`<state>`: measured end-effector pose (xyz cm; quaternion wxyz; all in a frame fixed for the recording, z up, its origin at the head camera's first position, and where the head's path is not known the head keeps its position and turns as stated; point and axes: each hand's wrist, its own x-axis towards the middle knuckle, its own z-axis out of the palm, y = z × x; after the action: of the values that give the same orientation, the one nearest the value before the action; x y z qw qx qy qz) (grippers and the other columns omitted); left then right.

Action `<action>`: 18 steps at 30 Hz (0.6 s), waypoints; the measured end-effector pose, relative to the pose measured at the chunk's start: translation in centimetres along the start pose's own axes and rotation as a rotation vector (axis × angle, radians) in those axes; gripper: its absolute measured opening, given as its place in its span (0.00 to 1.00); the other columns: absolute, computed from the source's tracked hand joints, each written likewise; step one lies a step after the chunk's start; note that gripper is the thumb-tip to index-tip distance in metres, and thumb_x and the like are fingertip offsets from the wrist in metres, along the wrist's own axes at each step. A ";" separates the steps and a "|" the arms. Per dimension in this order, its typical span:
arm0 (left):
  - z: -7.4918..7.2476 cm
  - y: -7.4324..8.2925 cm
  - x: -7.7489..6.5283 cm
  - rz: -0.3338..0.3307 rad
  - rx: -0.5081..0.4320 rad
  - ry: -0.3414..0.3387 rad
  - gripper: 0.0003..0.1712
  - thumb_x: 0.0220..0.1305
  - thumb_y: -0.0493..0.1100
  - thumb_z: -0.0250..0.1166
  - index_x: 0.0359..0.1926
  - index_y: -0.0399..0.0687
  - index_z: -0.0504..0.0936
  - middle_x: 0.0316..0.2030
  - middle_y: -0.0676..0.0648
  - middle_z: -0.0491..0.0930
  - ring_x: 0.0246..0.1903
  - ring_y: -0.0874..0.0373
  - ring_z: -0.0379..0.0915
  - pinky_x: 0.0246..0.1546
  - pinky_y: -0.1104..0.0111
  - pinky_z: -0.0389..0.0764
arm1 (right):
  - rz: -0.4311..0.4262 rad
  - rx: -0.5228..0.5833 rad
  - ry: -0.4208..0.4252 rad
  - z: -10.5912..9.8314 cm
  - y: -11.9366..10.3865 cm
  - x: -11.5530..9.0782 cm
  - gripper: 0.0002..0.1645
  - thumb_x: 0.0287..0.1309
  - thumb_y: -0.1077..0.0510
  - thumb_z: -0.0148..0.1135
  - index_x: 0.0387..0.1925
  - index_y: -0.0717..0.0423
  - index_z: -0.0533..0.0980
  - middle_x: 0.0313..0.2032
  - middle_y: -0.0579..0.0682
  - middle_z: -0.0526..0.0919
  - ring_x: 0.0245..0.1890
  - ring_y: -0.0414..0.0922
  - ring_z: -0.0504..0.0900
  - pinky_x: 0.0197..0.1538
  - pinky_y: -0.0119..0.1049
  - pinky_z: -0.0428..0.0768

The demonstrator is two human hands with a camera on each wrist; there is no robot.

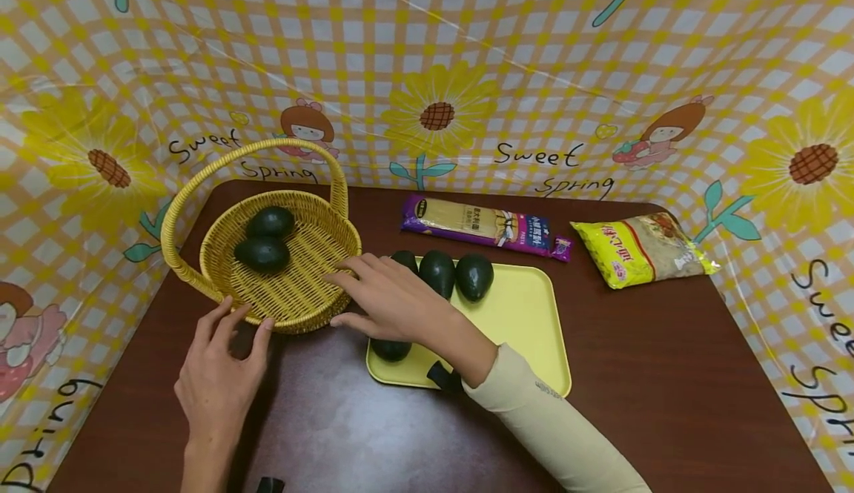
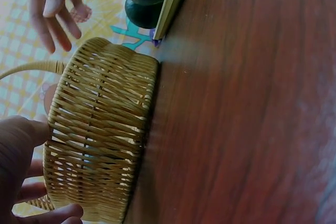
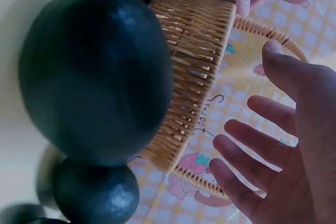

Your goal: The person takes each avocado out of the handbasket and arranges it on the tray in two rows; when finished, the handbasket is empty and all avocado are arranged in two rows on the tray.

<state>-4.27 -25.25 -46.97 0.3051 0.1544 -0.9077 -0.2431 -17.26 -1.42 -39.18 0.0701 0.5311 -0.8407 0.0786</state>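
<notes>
Where the round yellow wicker basket (image 1: 303, 285) stands: 10 o'clock on the dark brown wood-grain table (image 1: 634, 367); arched handle (image 1: 287, 142) spans 8 to 2.
Glossy dark green egg-shaped avocados (image 1: 265, 255) in basket: two; long axes roughly 9-to-3, nearer one's narrow tip towards 9.
Left hand (image 1: 220, 374): at basket's 7 o'clock rim, thumb and fingers loosely apart.
Right hand (image 1: 394, 300): over basket's 4 o'clock rim, fingers apart, nothing held; basket avocados lie off its fingertips at 10 o'clock.
Pale yellow rectangular tray (image 1: 514, 330): basket's 4 o'clock, bearing further avocados.
</notes>
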 end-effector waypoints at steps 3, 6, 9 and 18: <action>0.0 0.0 0.0 0.003 0.001 0.001 0.26 0.69 0.55 0.76 0.60 0.45 0.89 0.67 0.43 0.81 0.41 0.43 0.87 0.22 0.44 0.81 | 0.000 -0.005 -0.014 0.0 -0.2 0.6 0.36 0.77 0.34 0.61 0.74 0.50 0.75 0.69 0.53 0.79 0.66 0.52 0.80 0.62 0.47 0.82; 0.1 -0.1 -0.1 0.003 0.005 -0.001 0.26 0.69 0.55 0.76 0.60 0.46 0.89 0.67 0.44 0.81 0.41 0.43 0.87 0.23 0.43 0.81 | -0.010 -0.011 -0.015 0.0 -0.3 1.1 0.34 0.78 0.36 0.61 0.73 0.50 0.75 0.68 0.54 0.79 0.66 0.52 0.80 0.62 0.47 0.82; 0.2 -0.1 -0.1 0.001 0.006 -0.005 0.26 0.69 0.56 0.76 0.60 0.46 0.89 0.68 0.45 0.81 0.41 0.43 0.87 0.24 0.42 0.82 | -0.021 -0.035 -0.024 -0.1 -0.3 1.7 0.31 0.80 0.40 0.60 0.73 0.50 0.75 0.68 0.53 0.79 0.65 0.52 0.81 0.63 0.47 0.82; 0.1 -0.1 0.0 0.006 0.009 -0.001 0.26 0.69 0.55 0.76 0.60 0.46 0.89 0.67 0.44 0.81 0.41 0.43 0.87 0.24 0.42 0.82 | -0.041 -0.056 -0.088 -0.4 -0.2 3.8 0.30 0.79 0.47 0.64 0.75 0.51 0.73 0.70 0.53 0.77 0.68 0.51 0.79 0.68 0.45 0.80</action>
<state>-4.34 -25.31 -47.08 0.3049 0.1529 -0.9094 -0.2379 -18.68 -4.80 -37.98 0.0494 0.5488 -0.8340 0.0300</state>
